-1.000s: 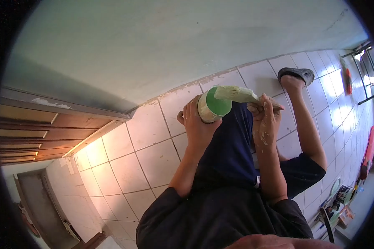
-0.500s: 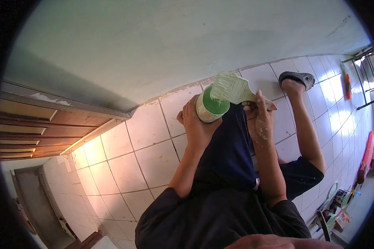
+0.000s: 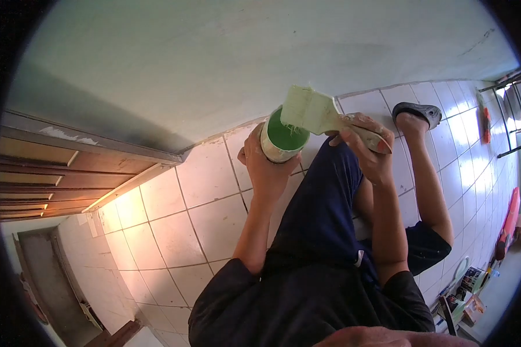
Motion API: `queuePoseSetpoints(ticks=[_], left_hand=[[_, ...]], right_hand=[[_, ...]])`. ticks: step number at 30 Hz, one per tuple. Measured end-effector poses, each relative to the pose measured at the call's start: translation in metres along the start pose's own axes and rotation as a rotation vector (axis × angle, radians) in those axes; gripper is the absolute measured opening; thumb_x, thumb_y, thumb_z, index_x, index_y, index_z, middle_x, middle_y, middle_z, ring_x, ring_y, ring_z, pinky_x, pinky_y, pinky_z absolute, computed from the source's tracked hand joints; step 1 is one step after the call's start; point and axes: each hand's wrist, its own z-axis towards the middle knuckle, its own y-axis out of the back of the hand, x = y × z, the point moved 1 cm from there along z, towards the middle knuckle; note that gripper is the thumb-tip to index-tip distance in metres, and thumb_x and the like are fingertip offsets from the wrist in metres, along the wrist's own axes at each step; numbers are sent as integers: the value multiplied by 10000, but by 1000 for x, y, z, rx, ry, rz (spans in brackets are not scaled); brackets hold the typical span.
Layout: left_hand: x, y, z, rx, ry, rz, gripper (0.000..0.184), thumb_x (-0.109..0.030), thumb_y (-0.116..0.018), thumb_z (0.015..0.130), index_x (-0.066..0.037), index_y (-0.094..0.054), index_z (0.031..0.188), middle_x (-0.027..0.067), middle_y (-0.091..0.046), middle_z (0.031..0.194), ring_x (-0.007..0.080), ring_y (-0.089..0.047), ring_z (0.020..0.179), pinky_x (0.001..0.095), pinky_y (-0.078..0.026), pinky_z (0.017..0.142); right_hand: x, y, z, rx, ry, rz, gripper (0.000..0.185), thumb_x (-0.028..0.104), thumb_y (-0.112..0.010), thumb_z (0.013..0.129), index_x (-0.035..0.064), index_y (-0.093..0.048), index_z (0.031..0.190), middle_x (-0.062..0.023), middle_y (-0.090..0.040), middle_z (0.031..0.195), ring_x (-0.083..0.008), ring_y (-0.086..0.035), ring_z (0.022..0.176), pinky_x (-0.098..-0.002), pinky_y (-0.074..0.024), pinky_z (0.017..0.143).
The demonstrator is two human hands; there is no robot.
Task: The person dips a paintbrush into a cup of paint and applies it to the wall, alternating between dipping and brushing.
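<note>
My left hand is wrapped round a small paint cup, pale outside and green inside, tilted so its mouth shows. A wide paintbrush, its bristles and ferrule coated in pale green paint, is gripped by the handle in my right hand. The bristles hang over the cup's rim at its upper right; whether they touch it I cannot tell. Smears of paint mark my right hand's fingers. Beyond the brush rises a pale green wall.
White floor tiles run along the wall's base. A wooden panelled door stands on the left. My foot in a grey clog rests at the right. Farther right are a metal rack, a red object and assorted items.
The cup and my left hand have shifted slightly left and down. My right hand has turned the brush, so its broad face shows more, and its bristles have moved left.
</note>
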Motion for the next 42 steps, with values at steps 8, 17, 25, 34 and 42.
queuePoseSetpoints(ticks=[8, 17, 25, 34, 42], left_hand=[[14, 3, 20, 35, -15, -132, 863, -203, -945, 660, -94, -552, 1420, 70, -652, 1297, 245, -556, 1269, 434, -259, 1108], [16, 0, 24, 71, 104, -223, 843, -242, -930, 697, -97, -548, 1434, 48, -661, 1278, 232, -543, 1232, 435, -271, 1112], [17, 2, 36, -24, 169, -162, 858, -253, -934, 689, -96, -543, 1437, 67, -669, 1273, 259, -545, 1240, 445, -316, 1125], [30, -1, 27, -34, 198, -126, 875, -257, -937, 696, -85, -531, 1451, 69, -667, 1290, 278, -521, 1263, 451, -348, 1113], [42, -4, 17, -55, 167, -131, 806, -214, -948, 706, -62, -545, 1387, 91, -705, 1234, 256, -626, 1170, 418, -445, 1052]], right_hand=[[25, -3, 28, 156, 576, -639, 269, -18, -872, 826, -35, -703, 1034, -218, -754, 1059, -336, -766, 1008, -420, -648, 821], [11, -3, 43, 299, 1016, -901, 291, 23, -834, 750, -45, -708, 1004, -193, -726, 1060, -357, -759, 904, -410, -642, 737], [4, -54, 69, -19, 958, -741, 309, 65, -902, 757, -9, -742, 1011, -143, -759, 991, -263, -778, 851, -352, -639, 687], [-14, -63, 92, -181, 788, -593, 210, 45, -915, 799, 5, -787, 960, -135, -783, 942, -231, -779, 799, -322, -628, 694], [-22, -66, 77, -334, 600, -497, 175, 5, -904, 807, 7, -776, 926, -105, -782, 913, -208, -772, 799, -310, -624, 689]])
